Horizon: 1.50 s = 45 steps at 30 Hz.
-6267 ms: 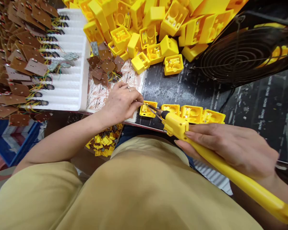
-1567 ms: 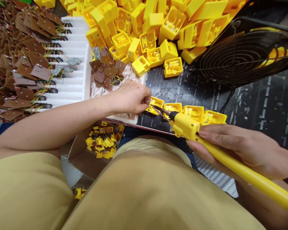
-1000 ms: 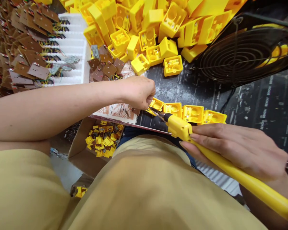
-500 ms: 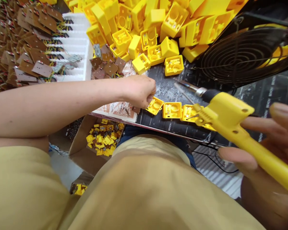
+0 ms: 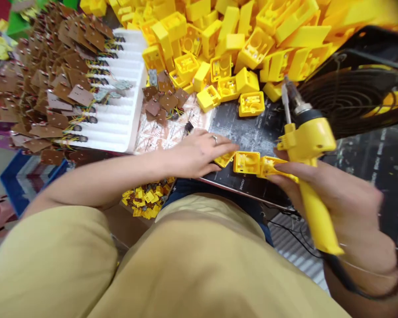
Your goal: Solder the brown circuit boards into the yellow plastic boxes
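Observation:
My left hand (image 5: 202,152) lies over the left end of a row of yellow plastic cases, its fingers stretched and spread. Fingers and thumb rest around the end case (image 5: 225,159), which they partly cover. Beside it, an open-topped case (image 5: 246,162) shows small metal parts inside. My right hand (image 5: 345,198) is closed round a yellow soldering gun (image 5: 316,137), whose metal tip and thin feed tube point up and away. The thumb and a fingertip of that hand reach the row's right end, at another case (image 5: 271,166).
A heap of yellow cases (image 5: 232,44) fills the back of the bench. Brown circuit boards (image 5: 53,88) with wires lie across a white foam tray (image 5: 119,128). A black fan (image 5: 348,101) stands at right. A carton of yellow parts (image 5: 147,198) sits below the bench edge.
My left hand has gone from closed fingers to spread ones over the end case. My right hand has moved left to the row, and the soldering gun has swung more upright.

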Tool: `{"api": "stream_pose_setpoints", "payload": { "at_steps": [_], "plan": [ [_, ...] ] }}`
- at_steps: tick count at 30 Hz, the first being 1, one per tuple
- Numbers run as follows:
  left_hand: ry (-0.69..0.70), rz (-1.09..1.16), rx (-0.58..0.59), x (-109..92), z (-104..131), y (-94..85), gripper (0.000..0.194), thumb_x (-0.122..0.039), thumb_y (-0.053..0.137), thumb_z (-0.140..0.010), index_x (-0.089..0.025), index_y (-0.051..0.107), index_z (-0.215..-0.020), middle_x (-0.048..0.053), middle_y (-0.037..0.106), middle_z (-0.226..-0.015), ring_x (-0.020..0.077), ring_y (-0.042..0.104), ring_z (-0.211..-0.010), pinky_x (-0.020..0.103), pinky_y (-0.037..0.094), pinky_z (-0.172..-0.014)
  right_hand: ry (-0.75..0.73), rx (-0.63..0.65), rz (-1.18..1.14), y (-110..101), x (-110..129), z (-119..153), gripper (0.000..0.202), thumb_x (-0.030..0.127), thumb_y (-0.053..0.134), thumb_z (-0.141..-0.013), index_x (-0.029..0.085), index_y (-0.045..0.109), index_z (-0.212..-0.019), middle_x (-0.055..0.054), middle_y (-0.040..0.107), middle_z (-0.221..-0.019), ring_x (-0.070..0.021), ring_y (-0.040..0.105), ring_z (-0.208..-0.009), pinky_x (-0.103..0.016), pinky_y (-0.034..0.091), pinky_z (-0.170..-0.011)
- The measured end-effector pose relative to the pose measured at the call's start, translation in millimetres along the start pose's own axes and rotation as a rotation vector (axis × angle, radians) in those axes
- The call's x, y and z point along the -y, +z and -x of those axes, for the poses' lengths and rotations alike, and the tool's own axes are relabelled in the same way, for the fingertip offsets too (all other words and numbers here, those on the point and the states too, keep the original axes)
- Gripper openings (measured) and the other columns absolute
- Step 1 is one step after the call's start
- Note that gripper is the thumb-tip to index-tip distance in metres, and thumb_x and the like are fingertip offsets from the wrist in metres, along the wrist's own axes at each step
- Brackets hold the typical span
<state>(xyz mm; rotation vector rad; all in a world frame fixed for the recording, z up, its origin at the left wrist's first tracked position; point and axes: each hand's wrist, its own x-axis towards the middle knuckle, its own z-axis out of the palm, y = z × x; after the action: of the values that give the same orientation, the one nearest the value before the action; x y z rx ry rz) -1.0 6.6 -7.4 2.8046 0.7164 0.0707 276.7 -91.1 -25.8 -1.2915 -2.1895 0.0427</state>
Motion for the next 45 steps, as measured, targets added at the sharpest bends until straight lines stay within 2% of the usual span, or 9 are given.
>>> {"api": "stream_pose_setpoints", "payload": {
  "at_steps": [5,10,13,17,21,29,36,42,45],
  "plan": [
    [-0.148,-0.161,-0.245,-12.3,-2.8,38.0,0.055,-0.042,0.061,-0.102,-0.013,0.055,-0.148,0.016,0.072,-0.131,0.0305,0.067,-0.117,0.043,0.05,-0.1,-0.191,0.023,0.016,36.3,-5.9,-17.7,0.033,0.041,0.063,-0.101,0.023,0.054,-0.127,-0.002,0.069,-0.09,-0.0203,0.068,-0.081,-0.041,0.054,-0.095],
    [-0.275,-0.114,-0.418,34.4,18.6,-13.3,0.038,-0.046,0.049,-0.106,-0.022,0.07,-0.127,0.012,0.072,-0.129,0.0279,0.064,-0.122,0.046,0.048,-0.104,-0.179,-0.015,0.023,42.3,13.2,-14.2,0.034,0.04,0.067,-0.099,0.02,0.057,-0.124,-0.001,0.063,-0.078,-0.0193,0.06,-0.066,-0.036,0.053,-0.078],
    [-0.338,-0.187,-0.32,80.5,27.8,-45.0,0.026,-0.039,0.056,-0.1,-0.026,0.078,-0.106,0.009,0.076,-0.107,0.0282,0.066,-0.101,0.049,0.05,-0.091,-0.205,-0.025,0.011,45.3,21.8,-15.0,0.032,0.039,0.067,-0.099,0.02,0.056,-0.123,-0.002,0.066,-0.082,-0.0183,0.06,-0.065,-0.035,0.053,-0.077],
    [-0.244,-0.123,-0.305,119.5,9.6,-43.0,0.006,-0.032,0.077,-0.08,-0.031,0.078,-0.085,0.005,0.075,-0.111,0.0331,0.06,-0.119,0.055,0.045,-0.102,-0.219,-0.031,-0.005,53.1,25.8,-21.8,0.034,0.034,0.068,-0.099,0.02,0.054,-0.127,-0.003,0.068,-0.087,-0.02,0.067,-0.075,-0.037,0.055,-0.083],
    [-0.313,-0.131,-0.266,129.6,-5.4,-32.9,0.006,-0.026,0.077,-0.072,-0.03,0.073,-0.073,0.004,0.075,-0.108,0.0338,0.058,-0.119,0.054,0.043,-0.1,-0.173,-0.034,-0.031,53.2,24.2,-20.6,0.042,0.036,0.069,-0.097,0.021,0.051,-0.132,-0.004,0.068,-0.092,-0.0221,0.068,-0.081,-0.04,0.057,-0.085],
    [-0.588,-0.214,0.056,139.4,-1.4,-58.0,0.038,-0.041,0.076,-0.074,-0.03,0.076,-0.111,0.006,0.075,-0.106,0.0301,0.055,-0.107,0.054,0.039,-0.099,-0.124,0.0,-0.094,49.2,22.3,-17.2,0.041,0.032,0.067,-0.099,0.025,0.048,-0.134,-0.001,0.066,-0.092,-0.0216,0.068,-0.084,-0.043,0.059,-0.091],
    [-0.372,-0.164,-0.246,164.5,6.7,-30.7,0.047,-0.073,0.069,-0.079,-0.028,0.071,-0.095,0.002,0.071,-0.084,0.0234,0.05,-0.102,0.048,0.035,-0.109,-0.119,-0.037,-0.11,47.3,25.0,-17.6,0.043,0.033,0.07,-0.097,0.02,0.05,-0.132,-0.002,0.064,-0.091,-0.0214,0.067,-0.082,-0.039,0.061,-0.085],
    [-0.447,0.218,-0.357,126.8,12.5,-70.9,0.058,-0.061,0.081,-0.078,-0.023,0.071,-0.12,-0.003,0.077,-0.086,0.0128,0.061,-0.076,0.035,0.053,-0.076,-0.108,0.003,-0.125,45.7,35.0,-17.8,0.041,0.034,0.068,-0.098,0.022,0.051,-0.133,-0.001,0.064,-0.09,-0.0196,0.065,-0.076,-0.036,0.06,-0.076],
    [-0.371,0.373,-0.546,87.9,11.0,-79.5,0.033,-0.045,0.076,-0.09,-0.025,0.076,-0.117,-0.001,0.079,-0.094,0.0114,0.067,-0.08,0.033,0.057,-0.073,-0.104,-0.015,-0.105,53.3,37.2,-23.9,0.044,0.031,0.069,-0.097,0.023,0.051,-0.136,-0.002,0.066,-0.092,-0.0211,0.067,-0.08,-0.038,0.061,-0.078]
  ]
}}
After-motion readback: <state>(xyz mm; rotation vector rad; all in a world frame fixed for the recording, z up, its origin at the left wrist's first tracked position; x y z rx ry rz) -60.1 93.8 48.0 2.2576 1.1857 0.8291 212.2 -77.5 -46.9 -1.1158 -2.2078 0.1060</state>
